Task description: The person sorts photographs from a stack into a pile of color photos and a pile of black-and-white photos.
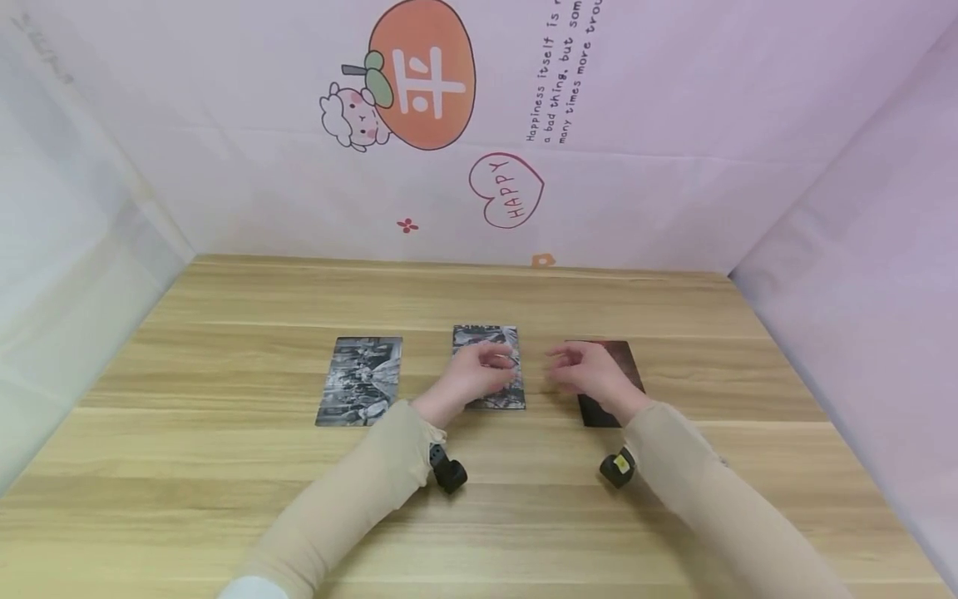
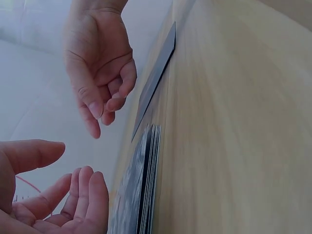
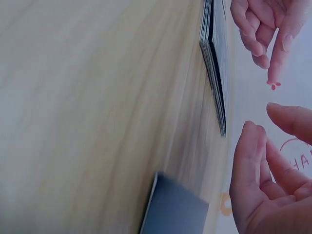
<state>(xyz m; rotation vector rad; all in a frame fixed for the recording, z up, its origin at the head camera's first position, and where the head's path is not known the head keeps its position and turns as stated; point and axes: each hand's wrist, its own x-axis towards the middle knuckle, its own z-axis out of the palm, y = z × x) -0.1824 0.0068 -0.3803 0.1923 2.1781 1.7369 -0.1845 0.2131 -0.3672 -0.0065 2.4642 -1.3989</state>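
My left hand (image 1: pixel 475 373) hovers above the middle stack of photo cards (image 1: pixel 503 395), fingers loosely bent and holding nothing. In the left wrist view that stack (image 2: pixel 139 190) shows several layered edges below the hand. Over the left part of a dark card (image 1: pixel 627 359) is my right hand (image 1: pixel 591 373), with a gap between thumb and fingers and nothing in it. The hands face each other, apart. To the left lies a black-and-white photo card (image 1: pixel 361 378) showing a crowd of figures. Part of the stack and of the dark card is hidden by the hands.
The cards lie in a row on a wood-grain table (image 1: pixel 524 532). A white printed backdrop (image 1: pixel 636 208) rises at the table's back edge, with pale walls at both sides. Black wrist cameras (image 1: pixel 449 474) hang beneath the sleeves.
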